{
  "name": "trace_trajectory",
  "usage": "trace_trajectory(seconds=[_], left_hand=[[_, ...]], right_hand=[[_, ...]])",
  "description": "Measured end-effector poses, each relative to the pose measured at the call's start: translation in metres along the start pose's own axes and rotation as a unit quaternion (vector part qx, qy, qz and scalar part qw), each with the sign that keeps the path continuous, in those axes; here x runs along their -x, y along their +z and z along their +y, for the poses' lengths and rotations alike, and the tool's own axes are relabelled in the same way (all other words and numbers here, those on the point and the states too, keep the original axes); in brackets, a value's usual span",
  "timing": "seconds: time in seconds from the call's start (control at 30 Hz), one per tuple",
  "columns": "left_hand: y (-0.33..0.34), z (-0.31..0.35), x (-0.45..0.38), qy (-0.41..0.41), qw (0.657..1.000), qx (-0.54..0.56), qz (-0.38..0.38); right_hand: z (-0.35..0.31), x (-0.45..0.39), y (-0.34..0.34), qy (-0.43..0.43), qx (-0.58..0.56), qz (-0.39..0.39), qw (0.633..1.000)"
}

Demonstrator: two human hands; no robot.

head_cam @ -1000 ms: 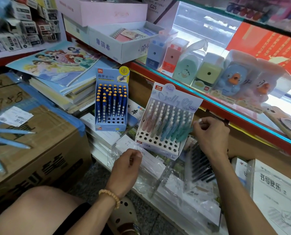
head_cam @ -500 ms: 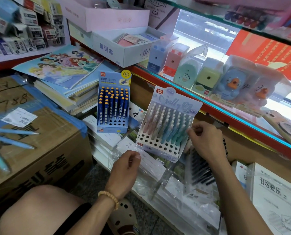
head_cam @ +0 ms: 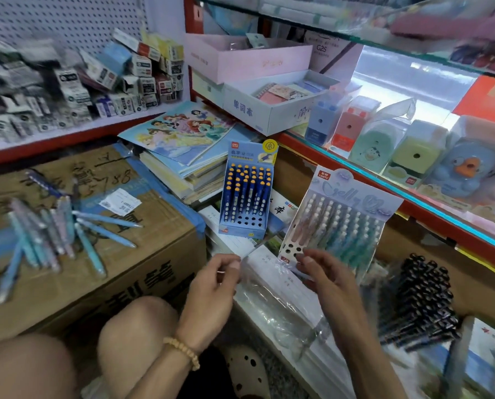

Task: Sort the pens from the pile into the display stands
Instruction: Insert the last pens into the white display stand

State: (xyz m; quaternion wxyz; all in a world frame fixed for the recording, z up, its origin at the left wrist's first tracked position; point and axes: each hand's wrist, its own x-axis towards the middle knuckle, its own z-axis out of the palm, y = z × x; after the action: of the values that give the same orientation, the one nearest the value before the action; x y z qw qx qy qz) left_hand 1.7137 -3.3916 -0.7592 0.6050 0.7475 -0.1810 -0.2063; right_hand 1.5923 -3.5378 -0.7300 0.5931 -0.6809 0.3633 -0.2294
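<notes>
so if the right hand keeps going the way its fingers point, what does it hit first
Most likely the pastel pen stand: the right hand has its fingertips pointing up and left at the stand's lower front edge, near its empty holes. Depth is unclear, so they may already touch it.

A stationery shop: shelves of boxed sharpeners, pen display stands, stacked notebooks, stock carton.

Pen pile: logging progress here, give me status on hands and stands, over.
Left hand and right hand hold no pen, both low by the white stand. Pen pile waits on the cardboard box. Blue stand part filled. Nothing blocking.
</notes>
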Motion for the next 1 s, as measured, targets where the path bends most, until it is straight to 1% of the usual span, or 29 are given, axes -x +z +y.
trace_trajectory(seconds=[0.1, 0.23, 0.33, 0.4, 0.47, 0.53, 0.63, 0.73, 0.83, 0.87, 0.9, 0.97, 1.0], left_hand=[[-0.04, 0.012, 0.003, 0.006, 0.998, 0.02, 0.065], [-0.105, 0.026, 0.01, 0.015, 0.987, 0.043, 0.156], [-0.156, 0.022, 0.015, 0.021, 0.966, 0.055, 0.252], [-0.187, 0.013, 0.022, 0.011, 0.949, 0.054, 0.312], [-0.213, 0.0, 0.029, -0.008, 0.934, 0.044, 0.354], [-0.233, -0.017, 0.033, -0.029, 0.926, 0.015, 0.377], [-0.257, -0.036, 0.025, -0.051, 0.916, -0.048, 0.396], [-0.271, -0.047, 0.001, -0.051, 0.907, -0.114, 0.402], [-0.278, -0.064, -0.026, -0.066, 0.903, -0.218, 0.364], [-0.279, -0.068, -0.033, -0.076, 0.902, -0.248, 0.344], [-0.278, -0.072, -0.041, -0.086, 0.901, -0.274, 0.326], [-0.277, -0.077, -0.056, -0.088, 0.894, -0.326, 0.294], [-0.275, -0.077, -0.064, -0.083, 0.892, -0.347, 0.279]], right_hand=[[-0.003, -0.009, 0.036, -0.003, -0.014, -0.032, 0.999], [-0.019, -0.024, 0.095, -0.032, -0.011, -0.107, 0.994], [-0.029, -0.033, 0.144, -0.061, 0.002, -0.175, 0.983], [-0.031, -0.04, 0.175, -0.081, 0.021, -0.21, 0.974], [-0.032, -0.046, 0.205, -0.094, 0.037, -0.241, 0.965], [-0.035, -0.052, 0.233, -0.108, 0.056, -0.269, 0.955], [-0.036, -0.068, 0.271, -0.121, 0.098, -0.294, 0.943], [-0.037, -0.09, 0.306, -0.142, 0.148, -0.293, 0.934], [-0.035, -0.11, 0.336, -0.173, 0.218, -0.303, 0.911], [-0.033, -0.115, 0.345, -0.183, 0.25, -0.315, 0.897], [-0.029, -0.118, 0.354, -0.207, 0.294, -0.323, 0.875], [-0.02, -0.118, 0.37, -0.279, 0.393, -0.327, 0.813], [-0.017, -0.114, 0.376, -0.305, 0.421, -0.334, 0.786]])
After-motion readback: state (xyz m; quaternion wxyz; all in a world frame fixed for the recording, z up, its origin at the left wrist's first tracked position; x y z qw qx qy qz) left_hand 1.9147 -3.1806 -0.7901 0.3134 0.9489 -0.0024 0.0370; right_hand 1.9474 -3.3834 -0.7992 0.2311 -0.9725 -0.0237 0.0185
